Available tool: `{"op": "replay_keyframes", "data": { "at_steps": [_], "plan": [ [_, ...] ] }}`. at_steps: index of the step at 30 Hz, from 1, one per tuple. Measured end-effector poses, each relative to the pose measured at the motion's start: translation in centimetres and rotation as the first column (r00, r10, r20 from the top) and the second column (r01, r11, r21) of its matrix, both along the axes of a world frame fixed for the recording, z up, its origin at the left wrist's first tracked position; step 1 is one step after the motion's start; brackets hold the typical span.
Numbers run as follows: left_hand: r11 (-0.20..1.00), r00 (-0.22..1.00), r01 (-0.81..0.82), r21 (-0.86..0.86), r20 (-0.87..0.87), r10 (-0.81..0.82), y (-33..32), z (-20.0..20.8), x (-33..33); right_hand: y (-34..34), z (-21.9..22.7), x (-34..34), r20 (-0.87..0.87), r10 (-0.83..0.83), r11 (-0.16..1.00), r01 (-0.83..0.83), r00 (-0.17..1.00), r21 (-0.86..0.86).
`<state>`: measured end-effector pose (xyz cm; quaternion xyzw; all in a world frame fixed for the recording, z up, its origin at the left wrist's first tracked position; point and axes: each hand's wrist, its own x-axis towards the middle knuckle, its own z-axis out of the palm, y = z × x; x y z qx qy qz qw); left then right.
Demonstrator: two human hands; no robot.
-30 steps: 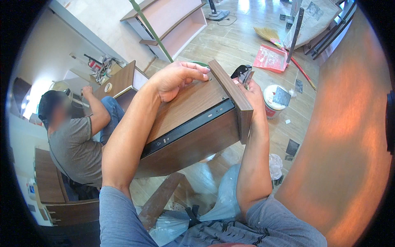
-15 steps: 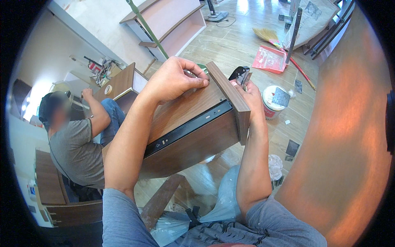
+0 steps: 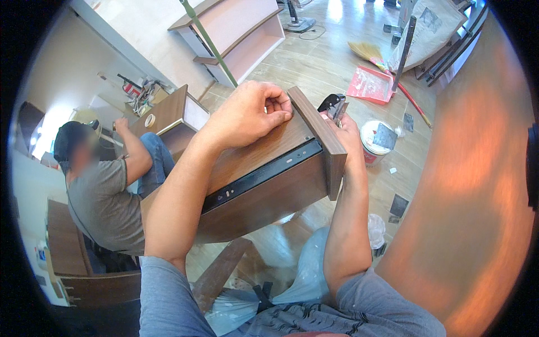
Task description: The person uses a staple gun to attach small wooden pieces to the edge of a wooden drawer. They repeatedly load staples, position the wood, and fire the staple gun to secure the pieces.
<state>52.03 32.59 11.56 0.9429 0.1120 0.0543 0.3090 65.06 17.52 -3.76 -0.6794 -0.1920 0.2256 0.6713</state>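
The dark wooden drawer (image 3: 264, 180) lies across the lap. The left hand (image 3: 247, 115), fingers curled, presses on its top just beside the front panel (image 3: 317, 137). Behind the panel, the right hand (image 3: 345, 126) grips a black tool (image 3: 332, 104). The drawer may slide off if the pressing weakens.

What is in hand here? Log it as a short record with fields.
setting: workshop with a wood-look floor
work piece: brown drawer with a black slide rail, propped up towards the person
left hand: fist resting on the drawer's upper face, beside the front panel
right hand: behind the front panel, holding a dark tool
nearby: a seated person in a grey shirt; white bucket; red dustpan
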Motion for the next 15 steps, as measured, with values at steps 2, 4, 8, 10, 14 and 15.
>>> {"op": "replay_keyframes", "data": {
  "at_steps": [2,4,8,10,14,15],
  "plan": [
    [0.997,1.000,0.009,0.083,0.028,-0.011,-0.3,-0.1,0.1,0.0,-0.4,0.1,0.012,-0.005,1.000,0.005,1.000,-0.009],
    [0.995,0.999,-0.001,0.097,0.042,-0.003,-0.5,-0.1,0.0,0.0,-0.5,0.2,0.020,-0.008,1.000,0.008,1.000,-0.014],
    [1.000,1.000,-0.017,-0.008,0.011,0.017,-0.2,0.1,-0.3,0.0,-0.4,0.2,0.002,-0.001,1.000,0.001,1.000,-0.013],
    [1.000,1.000,-0.003,-0.009,0.008,0.003,0.0,0.0,-0.4,0.0,-0.2,0.1,-0.004,0.003,1.000,-0.003,1.000,-0.008],
    [0.998,1.000,-0.010,-0.055,-0.029,0.009,0.5,-0.1,-0.3,-0.1,-0.1,0.0,0.007,-0.016,1.000,0.016,1.000,0.002],
    [0.996,0.999,-0.015,-0.083,-0.031,0.013,0.7,-0.1,-0.3,-0.1,-0.1,0.0,0.009,-0.014,1.000,0.014,1.000,-0.009]
  ]
}}
